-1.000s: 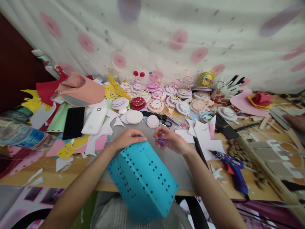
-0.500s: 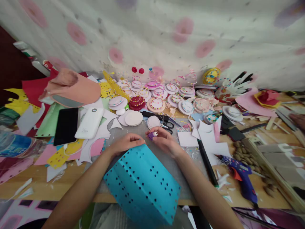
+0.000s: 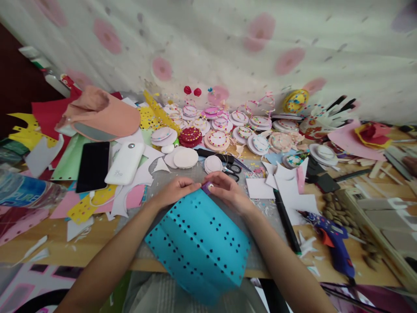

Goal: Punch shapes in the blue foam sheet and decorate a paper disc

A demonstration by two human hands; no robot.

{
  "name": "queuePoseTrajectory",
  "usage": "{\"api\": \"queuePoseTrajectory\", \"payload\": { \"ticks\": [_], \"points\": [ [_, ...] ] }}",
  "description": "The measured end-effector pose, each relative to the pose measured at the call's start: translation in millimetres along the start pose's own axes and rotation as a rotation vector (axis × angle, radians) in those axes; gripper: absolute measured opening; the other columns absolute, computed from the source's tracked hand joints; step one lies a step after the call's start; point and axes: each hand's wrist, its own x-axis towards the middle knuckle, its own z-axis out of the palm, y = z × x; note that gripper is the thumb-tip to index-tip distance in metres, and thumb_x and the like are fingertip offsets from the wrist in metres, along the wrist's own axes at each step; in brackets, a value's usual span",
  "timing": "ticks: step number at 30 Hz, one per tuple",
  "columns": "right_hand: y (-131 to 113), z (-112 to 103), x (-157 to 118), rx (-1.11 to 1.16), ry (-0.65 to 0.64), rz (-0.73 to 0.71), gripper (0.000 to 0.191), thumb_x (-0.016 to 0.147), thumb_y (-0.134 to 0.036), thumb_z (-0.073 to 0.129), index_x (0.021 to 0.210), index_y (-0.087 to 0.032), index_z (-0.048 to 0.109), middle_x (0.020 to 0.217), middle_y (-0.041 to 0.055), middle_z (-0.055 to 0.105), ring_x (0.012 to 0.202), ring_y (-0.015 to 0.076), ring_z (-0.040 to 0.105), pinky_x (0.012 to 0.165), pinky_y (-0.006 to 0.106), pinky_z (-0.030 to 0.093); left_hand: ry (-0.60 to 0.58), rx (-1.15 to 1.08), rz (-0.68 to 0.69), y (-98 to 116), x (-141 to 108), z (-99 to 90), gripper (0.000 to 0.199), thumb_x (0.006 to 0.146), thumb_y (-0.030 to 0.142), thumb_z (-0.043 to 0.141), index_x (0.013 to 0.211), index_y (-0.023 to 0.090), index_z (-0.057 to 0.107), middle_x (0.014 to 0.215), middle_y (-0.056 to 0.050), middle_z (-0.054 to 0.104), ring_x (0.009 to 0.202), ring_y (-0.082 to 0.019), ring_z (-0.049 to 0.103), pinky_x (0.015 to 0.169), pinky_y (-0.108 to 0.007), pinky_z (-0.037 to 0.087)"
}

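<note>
A bright blue paper sheet (image 3: pixel 198 243), creased and dotted with many small punched holes, hangs tilted over the table's front edge. My left hand (image 3: pixel 177 191) is closed on its upper corner, thumb and fingers pinching it. My right hand (image 3: pixel 230 191) is closed around a small purple craft punch (image 3: pixel 207 188) with a pale round button. The punch sits at the sheet's top corner, right beside my left fingertips; whether the paper is inside its slot is hidden. Beneath both hands lies a grey cutting mat (image 3: pixel 260 171).
Decorated little paper hats (image 3: pixel 216 141) crowd the back of the table. A black phone (image 3: pixel 93 166), a white power bank (image 3: pixel 125 164) and paper scraps lie left. Scissors (image 3: pixel 233 170), a black marker (image 3: pixel 286 221) and a blue glue gun (image 3: pixel 337 243) lie right.
The purple punch in my right hand has moved left and down onto the blue sheet's upper corner. My left hand keeps its pinch on the paper. The camera view has shifted slightly.
</note>
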Motion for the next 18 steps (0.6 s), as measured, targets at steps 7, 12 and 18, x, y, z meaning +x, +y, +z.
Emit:
{"api": "queuePoseTrajectory", "payload": {
  "ticks": [7, 12, 18],
  "points": [
    [0.5, 2.2, 0.1, 0.002, 0.020, 0.096, 0.041, 0.065, -0.024, 0.084, 0.099, -0.023, 0.062, 0.096, 0.0002, 0.064, 0.087, 0.0130, 0.060, 0.082, 0.028, 0.044, 0.064, 0.070, 0.088, -4.9, 6.0, 2.6, 0.050, 0.081, 0.056, 0.057, 0.055, 0.017, 0.040, 0.053, 0.006, 0.029, 0.049, -0.007, 0.028, 0.042, -0.019, 0.022],
    [1.5, 0.3, -0.6, -0.096, 0.039, 0.278, 0.033, 0.063, -0.032, 0.086, 0.086, -0.018, 0.067, 0.082, -0.0013, 0.062, 0.071, 0.0109, 0.055, 0.070, 0.025, 0.043, 0.100, 0.124, 0.134, -6.7, 7.5, 0.3, 0.051, 0.081, 0.054, 0.058, 0.053, 0.018, 0.036, 0.055, 0.006, 0.026, 0.051, -0.008, 0.027, 0.044, -0.020, 0.021],
    [-3.0, -2.9, -3.7, -0.140, -0.075, 0.366, 0.033, 0.074, -0.045, 0.076, 0.087, -0.016, 0.067, 0.071, -0.0022, 0.056, 0.059, 0.0088, 0.047, 0.056, 0.023, 0.037, 0.118, 0.155, 0.143, -2.9, 3.6, 4.9, 0.049, 0.081, 0.054, 0.057, 0.054, 0.017, 0.038, 0.056, 0.005, 0.029, 0.053, -0.009, 0.031, 0.047, -0.021, 0.024]
  ]
}}
